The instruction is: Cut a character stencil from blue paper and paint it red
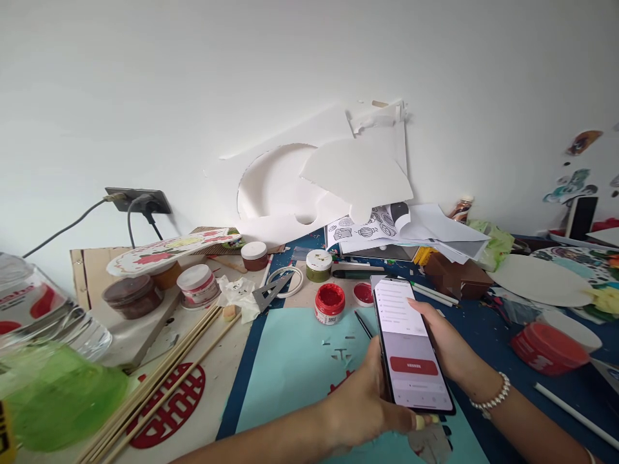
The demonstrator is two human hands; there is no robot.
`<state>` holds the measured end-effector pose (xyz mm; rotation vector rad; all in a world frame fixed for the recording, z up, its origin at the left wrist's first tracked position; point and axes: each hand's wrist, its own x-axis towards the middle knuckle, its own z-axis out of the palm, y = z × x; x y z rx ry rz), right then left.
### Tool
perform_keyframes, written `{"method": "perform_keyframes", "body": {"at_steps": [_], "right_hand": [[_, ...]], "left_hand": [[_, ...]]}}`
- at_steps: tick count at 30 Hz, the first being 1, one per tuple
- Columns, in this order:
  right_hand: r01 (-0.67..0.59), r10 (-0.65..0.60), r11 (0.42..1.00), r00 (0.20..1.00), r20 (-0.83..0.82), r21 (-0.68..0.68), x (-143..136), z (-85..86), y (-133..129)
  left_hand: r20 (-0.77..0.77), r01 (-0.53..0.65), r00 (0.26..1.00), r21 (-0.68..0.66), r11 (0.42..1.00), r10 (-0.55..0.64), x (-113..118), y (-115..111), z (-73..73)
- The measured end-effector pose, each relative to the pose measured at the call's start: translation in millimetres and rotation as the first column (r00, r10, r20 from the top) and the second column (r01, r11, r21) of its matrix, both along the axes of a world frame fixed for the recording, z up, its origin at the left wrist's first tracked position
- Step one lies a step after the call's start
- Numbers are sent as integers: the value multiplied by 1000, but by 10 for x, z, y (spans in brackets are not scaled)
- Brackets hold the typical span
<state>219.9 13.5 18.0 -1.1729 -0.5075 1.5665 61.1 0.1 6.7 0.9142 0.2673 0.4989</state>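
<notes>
A phone (411,348) with a lit screen is held upright over a light blue sheet (285,361). My left hand (360,406) wraps its left side and lower edge. My right hand (447,341) is at its right edge, the thumb lying on the screen, its other fingers hidden behind. Behind the phone stands an open jar of red paint (329,304), with its red lid (363,294) beside it. A black pen (362,324) lies on the sheet, partly hidden by my left hand. Cut shapes (343,354) show in the sheet.
On the left are wooden sticks (178,367), a red round cutout (169,412), a green bag (58,393) and paint jars (198,285). White foam pieces (358,171) lean on the wall. A red tub (549,348) and a white rod (575,412) are at right.
</notes>
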Motion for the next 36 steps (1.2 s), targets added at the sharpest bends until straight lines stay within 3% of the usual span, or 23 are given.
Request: {"method": "perform_keyframes", "body": {"at_steps": [3, 12, 18, 27, 33, 36], "right_hand": [[1, -1, 1000, 1000, -16, -11, -8, 1, 5], [-124, 135, 985, 987, -83, 122, 14, -32, 16], [-157, 154, 979, 987, 35, 131, 65, -65, -25], [-141, 134, 986, 988, 78, 88, 70, -79, -23], [-175, 167, 974, 984, 65, 145, 15, -18, -14], [-203, 170, 971, 956, 238, 124, -14, 51, -89]], "left_hand": [[6, -6, 1000, 2, 1000, 6, -2, 9, 2], [-33, -57, 998, -66, 996, 55, -23, -5, 78], [-25, -76, 997, -139, 987, 74, -36, 17, 139], [-38, -71, 997, -110, 991, 67, -40, 21, 162], [-49, -87, 995, -100, 991, 83, -29, -2, 161], [-59, -108, 993, -95, 990, 103, -33, -2, 146]]}}
